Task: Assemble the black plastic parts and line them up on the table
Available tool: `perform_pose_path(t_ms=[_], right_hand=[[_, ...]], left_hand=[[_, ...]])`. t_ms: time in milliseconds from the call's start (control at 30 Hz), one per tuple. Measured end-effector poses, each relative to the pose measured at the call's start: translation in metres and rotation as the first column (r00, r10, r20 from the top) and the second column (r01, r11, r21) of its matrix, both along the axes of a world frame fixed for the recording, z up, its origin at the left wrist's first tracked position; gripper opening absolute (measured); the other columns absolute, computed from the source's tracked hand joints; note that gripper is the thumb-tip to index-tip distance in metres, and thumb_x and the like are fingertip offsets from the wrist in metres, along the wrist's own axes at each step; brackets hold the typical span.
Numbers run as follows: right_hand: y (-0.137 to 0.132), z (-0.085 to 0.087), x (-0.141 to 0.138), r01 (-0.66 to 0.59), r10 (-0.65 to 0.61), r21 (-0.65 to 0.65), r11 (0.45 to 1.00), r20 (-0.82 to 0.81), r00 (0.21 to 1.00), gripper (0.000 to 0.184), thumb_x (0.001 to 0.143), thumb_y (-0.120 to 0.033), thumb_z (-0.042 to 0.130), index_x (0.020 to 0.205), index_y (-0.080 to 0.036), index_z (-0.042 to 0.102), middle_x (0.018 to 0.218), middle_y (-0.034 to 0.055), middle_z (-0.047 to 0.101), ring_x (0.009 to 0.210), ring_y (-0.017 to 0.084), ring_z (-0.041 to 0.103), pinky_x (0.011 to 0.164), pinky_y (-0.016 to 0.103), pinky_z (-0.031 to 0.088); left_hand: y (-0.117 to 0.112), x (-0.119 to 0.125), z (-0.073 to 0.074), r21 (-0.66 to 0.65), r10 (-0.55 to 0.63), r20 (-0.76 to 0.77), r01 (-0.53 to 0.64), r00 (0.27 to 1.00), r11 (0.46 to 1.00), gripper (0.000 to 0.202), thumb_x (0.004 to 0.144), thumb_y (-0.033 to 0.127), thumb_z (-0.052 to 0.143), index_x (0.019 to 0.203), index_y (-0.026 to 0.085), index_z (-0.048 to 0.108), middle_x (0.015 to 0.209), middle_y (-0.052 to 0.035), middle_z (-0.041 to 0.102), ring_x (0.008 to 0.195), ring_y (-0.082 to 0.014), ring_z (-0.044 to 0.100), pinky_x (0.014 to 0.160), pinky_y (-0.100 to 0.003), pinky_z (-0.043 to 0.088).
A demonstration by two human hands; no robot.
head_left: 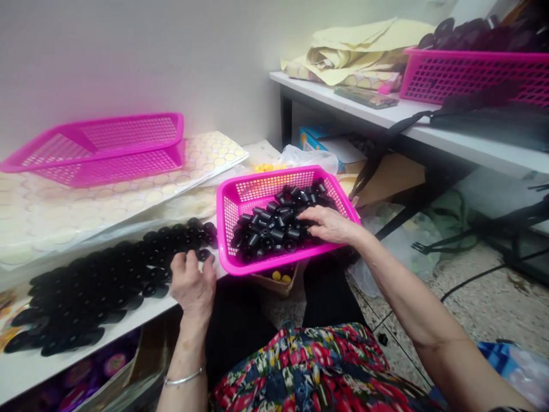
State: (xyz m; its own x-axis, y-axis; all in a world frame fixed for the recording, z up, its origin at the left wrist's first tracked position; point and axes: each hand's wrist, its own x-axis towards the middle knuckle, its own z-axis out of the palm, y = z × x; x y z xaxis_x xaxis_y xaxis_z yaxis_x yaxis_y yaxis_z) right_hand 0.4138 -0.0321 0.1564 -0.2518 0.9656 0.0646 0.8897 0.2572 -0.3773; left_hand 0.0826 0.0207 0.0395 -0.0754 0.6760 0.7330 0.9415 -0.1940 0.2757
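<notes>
Short black plastic cylinders, some showing a small hole in the end, lie heaped in a pink mesh basket in front of me. My right hand reaches over the basket's right side, its fingers curled closed onto the cylinders there; the fingertips are partly hidden. On the white table to the left, many more black cylinders stand packed in rows. At the near right end of these rows, my left hand has its thumb and fingers closed around one black cylinder.
A second pink basket rests on sheets of round yellowish labels at the left. On the right-hand table are folded yellow paper, a phone-like slab and a filled pink basket. A black strap hangs off its edge.
</notes>
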Motion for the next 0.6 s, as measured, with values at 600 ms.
perform_pose_path(t_ms=[600], right_hand=[[0.0, -0.013, 0.004, 0.058, 0.057, 0.234, 0.971, -0.455, 0.889, 0.02, 0.081, -0.025, 0.051, 0.076, -0.012, 0.064, 0.105, 0.0076, 0.061, 0.1, 0.016, 0.055, 0.091, 0.034, 0.043]], left_hand=[[-0.013, 0.153, 0.081, -0.274, -0.605, 0.618, 0.859, 0.502, 0.432, 0.028, 0.061, 0.027, 0.072, 0.086, 0.015, 0.07, 0.083, -0.0035, 0.063, 0.077, -0.0162, 0.056, 0.073, -0.027, 0.042]])
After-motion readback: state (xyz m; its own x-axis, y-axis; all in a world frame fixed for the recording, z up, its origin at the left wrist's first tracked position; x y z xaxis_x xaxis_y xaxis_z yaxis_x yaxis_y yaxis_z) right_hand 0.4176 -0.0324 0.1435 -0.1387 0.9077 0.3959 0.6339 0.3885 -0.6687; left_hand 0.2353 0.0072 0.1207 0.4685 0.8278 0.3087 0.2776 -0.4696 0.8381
